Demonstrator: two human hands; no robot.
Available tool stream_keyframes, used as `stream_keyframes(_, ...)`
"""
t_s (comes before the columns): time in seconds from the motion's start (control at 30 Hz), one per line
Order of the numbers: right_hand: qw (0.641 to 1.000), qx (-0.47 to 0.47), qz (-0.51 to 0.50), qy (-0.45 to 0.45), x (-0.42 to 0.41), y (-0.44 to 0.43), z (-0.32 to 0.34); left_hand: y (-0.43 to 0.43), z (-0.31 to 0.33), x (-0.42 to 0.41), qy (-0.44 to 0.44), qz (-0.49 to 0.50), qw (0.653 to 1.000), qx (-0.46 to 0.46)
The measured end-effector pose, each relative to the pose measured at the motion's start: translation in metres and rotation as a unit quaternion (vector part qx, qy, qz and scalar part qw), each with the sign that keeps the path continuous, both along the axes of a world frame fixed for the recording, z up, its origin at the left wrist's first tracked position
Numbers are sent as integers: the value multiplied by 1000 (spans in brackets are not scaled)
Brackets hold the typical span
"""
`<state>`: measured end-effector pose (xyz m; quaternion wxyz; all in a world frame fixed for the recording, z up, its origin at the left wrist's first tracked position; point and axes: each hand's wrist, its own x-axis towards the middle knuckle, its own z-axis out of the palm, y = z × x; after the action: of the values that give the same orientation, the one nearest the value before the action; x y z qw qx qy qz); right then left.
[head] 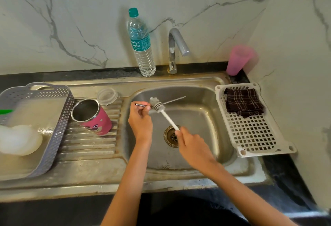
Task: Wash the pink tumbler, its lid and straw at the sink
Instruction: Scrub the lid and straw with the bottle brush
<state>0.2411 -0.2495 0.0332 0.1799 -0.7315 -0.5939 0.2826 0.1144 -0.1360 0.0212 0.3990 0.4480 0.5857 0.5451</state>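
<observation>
Writing: the bottle [141,43] at 12 o'clock of the picture has a teal label reading "Suriya Aqua"; the smaller print is too fine to read. The tumbler shows a cartoon face and no words.
Tumbler [93,117]: pink, steel inside, mouth open, on the ribbed drainboard [89,147] at 9 o'clock from the drain [172,136], between the basket [59,127] and the basin edge.
Lid [107,95]: clear, flat on the drainboard, just at 1 o'clock of the tumbler.
Straw [174,99]: thin metal, held over the sink [202,118], its free end pointing to 2 o'clock.
Edges and room: a rack [250,132] with a dark checked cloth [243,102] overlaps the basin's 3 o'clock rim. The tap [174,46] stands at 12. A pink cup [239,60] sits in the corner at 1. The basin floor around the drain is bare steel.
Left hand [140,120]: fingers curled, thumb and fingertips pinching the straw near its 9 o'clock end.
Right hand [193,145]: fingers closed around the low end of the brush [161,108] handle, above the drain.
Brush: the white handle slants to 11 o'clock. The grey head lies across the straw, just beside the left fingertips.
</observation>
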Motion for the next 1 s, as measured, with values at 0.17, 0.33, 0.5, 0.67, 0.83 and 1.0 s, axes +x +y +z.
stream_keyframes(0.17,988,-48,-143,22,42,21,-6,-7,8,-3,25,0,999,25)
stream_keyframes(0.33,1000,6,-3,-9,17,5,3,-8,11,6,21,8,999,23)
stream_keyframes(0.5,993,-49,-106,5,47,27,-11,-11,16,4,-2,31,998,51)
stream_keyframes(0.67,999,37,26,-17,27,10,-9,-4,18,8,-41,38,998,41)
stream_keyframes(0.83,999,-13,-31,-3,55,17,-19,1,26,12,-44,36,997,44)
stream_keyframes(1.0,994,102,35,-8,46,6,-2,9,23,26,-26,-53,998,10)
